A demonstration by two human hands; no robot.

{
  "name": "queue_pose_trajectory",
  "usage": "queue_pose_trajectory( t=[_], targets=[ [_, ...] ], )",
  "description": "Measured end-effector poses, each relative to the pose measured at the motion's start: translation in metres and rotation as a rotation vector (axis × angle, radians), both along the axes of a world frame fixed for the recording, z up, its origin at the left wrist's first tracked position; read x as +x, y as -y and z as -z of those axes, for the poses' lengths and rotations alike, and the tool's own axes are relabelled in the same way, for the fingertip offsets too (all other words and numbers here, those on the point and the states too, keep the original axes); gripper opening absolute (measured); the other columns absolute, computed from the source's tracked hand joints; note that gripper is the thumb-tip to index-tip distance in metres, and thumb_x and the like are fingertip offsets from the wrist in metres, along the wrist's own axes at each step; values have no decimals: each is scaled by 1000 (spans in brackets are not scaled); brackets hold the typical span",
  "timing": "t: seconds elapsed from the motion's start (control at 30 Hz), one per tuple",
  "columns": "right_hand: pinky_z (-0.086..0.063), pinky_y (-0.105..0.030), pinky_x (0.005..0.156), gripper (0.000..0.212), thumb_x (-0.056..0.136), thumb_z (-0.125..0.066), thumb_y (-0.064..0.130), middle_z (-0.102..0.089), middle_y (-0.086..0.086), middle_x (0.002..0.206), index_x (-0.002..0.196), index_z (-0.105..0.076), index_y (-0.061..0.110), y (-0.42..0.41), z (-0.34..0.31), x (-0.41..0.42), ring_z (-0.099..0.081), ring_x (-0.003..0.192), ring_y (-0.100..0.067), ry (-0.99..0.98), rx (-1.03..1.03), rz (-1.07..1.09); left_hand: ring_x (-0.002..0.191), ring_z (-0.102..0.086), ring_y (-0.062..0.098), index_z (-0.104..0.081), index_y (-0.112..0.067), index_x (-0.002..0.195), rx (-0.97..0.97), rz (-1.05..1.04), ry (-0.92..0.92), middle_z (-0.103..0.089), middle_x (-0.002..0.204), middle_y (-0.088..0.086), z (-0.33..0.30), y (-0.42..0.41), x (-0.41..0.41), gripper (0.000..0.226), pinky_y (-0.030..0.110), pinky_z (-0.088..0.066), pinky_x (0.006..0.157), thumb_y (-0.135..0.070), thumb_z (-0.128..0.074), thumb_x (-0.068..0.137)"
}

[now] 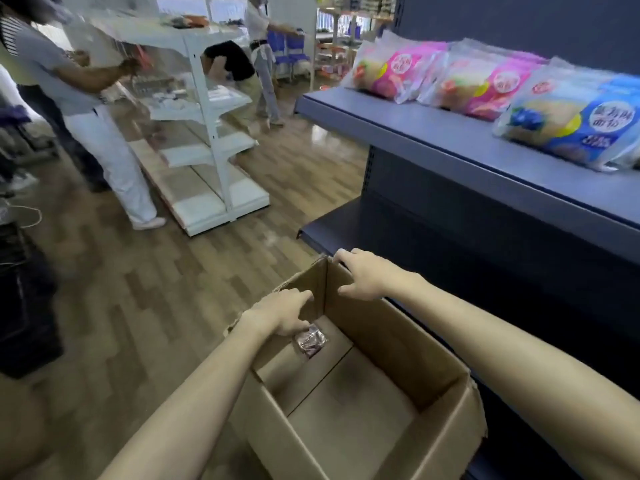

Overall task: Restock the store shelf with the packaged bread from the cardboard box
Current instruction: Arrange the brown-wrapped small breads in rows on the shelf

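Beside shelf (pixel 450 140), box (pixel 398 341) lengthwise away, hands (pixel 363 275) gripping rim

The left hand (pixel 284 311) covers part of a small packet (pixel 310 339), whose print is too blurred to read. The blue bread bag (pixel 568 129) runs off the right edge.

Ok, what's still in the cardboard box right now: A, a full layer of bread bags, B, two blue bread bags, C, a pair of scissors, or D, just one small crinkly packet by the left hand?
D: the cardboard box shows a bare bottom apart from one small crinkly packet at the left hand, while the bread bags lie on the dark shelf.
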State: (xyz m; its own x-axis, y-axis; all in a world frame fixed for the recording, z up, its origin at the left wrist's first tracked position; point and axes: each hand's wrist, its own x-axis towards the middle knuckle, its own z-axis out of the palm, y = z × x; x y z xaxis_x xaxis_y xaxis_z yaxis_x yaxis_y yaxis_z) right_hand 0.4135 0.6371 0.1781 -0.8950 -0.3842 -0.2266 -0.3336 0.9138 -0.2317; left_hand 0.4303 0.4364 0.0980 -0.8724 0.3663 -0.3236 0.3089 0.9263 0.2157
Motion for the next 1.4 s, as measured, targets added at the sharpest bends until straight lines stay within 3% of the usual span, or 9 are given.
queue_pose_trajectory(
  t=[0.07, 0.17, 0.37, 0.67, 0.9, 1.13, 1.27, 1.4],
  targets=[
    [-49, -39, 93, 59, 89, -68, 35, -50, -4, 132, 141, -41, 24, -4, 38, 4, -55, 116, -25, 112, -40, 33, 111, -56, 29, -49, -16, 119, -14, -18, 64, -56, 117, 9, 25, 1, 12, 42, 37, -45, 83, -41, -63, 87],
    [-47, -38, 99, 65, 87, -71, 37, -49, -5, 136, 143, -40, 24, -15, 96, 12, -54, 119, -25, 299, -44, 88, 108, -57, 29, -49, -16, 110, -34, -72, 166, -55, 114, 8, 56, 1, 24, 34, 34, -41, 75, -38, -60, 86],
    [-41, -36, 105, 73, 86, -71, 37, -42, -8, 144, 148, -35, 25, -37, 185, 13, -47, 129, -27, 517, 32, 124, 123, -50, 29, -37, -17, 141, -71, -176, 281, -49, 132, 11, 104, -13, 14, 59, 34, -43, 93, -34, -60, 90],
    [-46, -39, 101, 67, 91, -64, 30, -38, -5, 149, 150, -32, 25, -34, 234, -12, -50, 126, -29, 501, 60, 73, 131, -42, 28, -30, -17, 146, -138, -329, 278, -37, 143, 9, 166, -46, -7, 76, 37, -42, 99, -37, -70, 85],
    [-43, -37, 102, 72, 89, -65, 33, -34, -7, 148, 150, -28, 28, -30, 265, -11, -47, 128, -29, 553, 77, 14, 125, -42, 28, -36, -14, 141, -177, -374, 143, -39, 138, 10, 218, -62, -27, 56, 38, -42, 96, -23, -60, 91],
    [-43, -38, 103, 73, 88, -67, 41, -32, -7, 146, 149, -28, 28, -39, 284, -6, -44, 131, -29, 599, 71, -9, 127, -36, 26, -8, -8, 154, -337, -417, 110, -30, 143, 8, 256, -71, -43, 82, 41, -42, 100, -28, -58, 93],
    [-47, -39, 100, 74, 88, -68, 44, -32, -6, 147, 148, -28, 29, -43, 286, -8, -48, 127, -28, 595, 90, 3, 126, -37, 26, -13, -5, 152, -339, -407, 65, -34, 141, 10, 260, -75, -50, 75, 38, -41, 101, -29, -55, 95],
    [-48, -41, 99, 70, 90, -66, 40, -35, -6, 146, 148, -29, 28, -45, 284, -10, -49, 125, -28, 609, 113, 13, 124, -41, 26, -26, -7, 144, -208, -445, 109, -38, 137, 10, 260, -79, -48, 64, 35, -48, 93, -28, -60, 93]
  ],
)
